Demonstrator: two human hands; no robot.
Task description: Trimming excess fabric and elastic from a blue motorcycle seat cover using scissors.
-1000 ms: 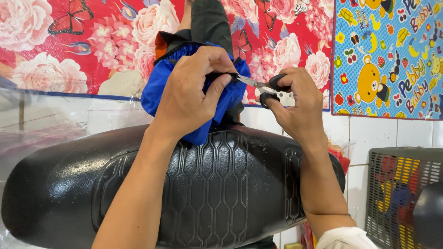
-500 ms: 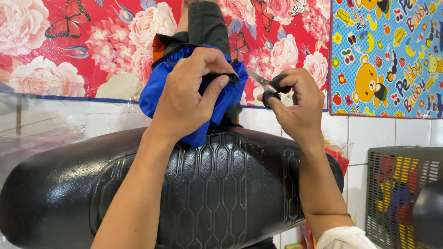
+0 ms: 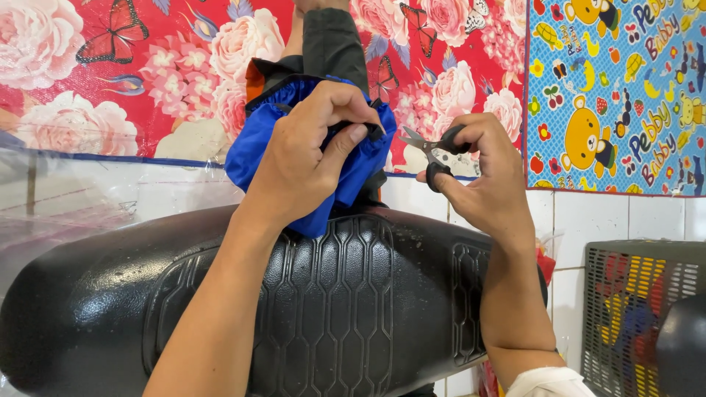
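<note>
Left hand (image 3: 309, 158) pinching black edge of blue fabric piece (image 3: 257, 140), bunching glossy cloth above black embossed seat (image 3: 331, 309). Right hand (image 3: 482, 176) gripping small black-handled scissors (image 3: 434, 151), blades slightly parted, pointing toward fabric.

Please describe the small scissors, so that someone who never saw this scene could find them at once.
Start at the big black seat across the bottom. Above its right half, the right hand holds the small scissors, black-handled with silver blades aimed left at the blue fabric. Nothing else here is metal.
</note>
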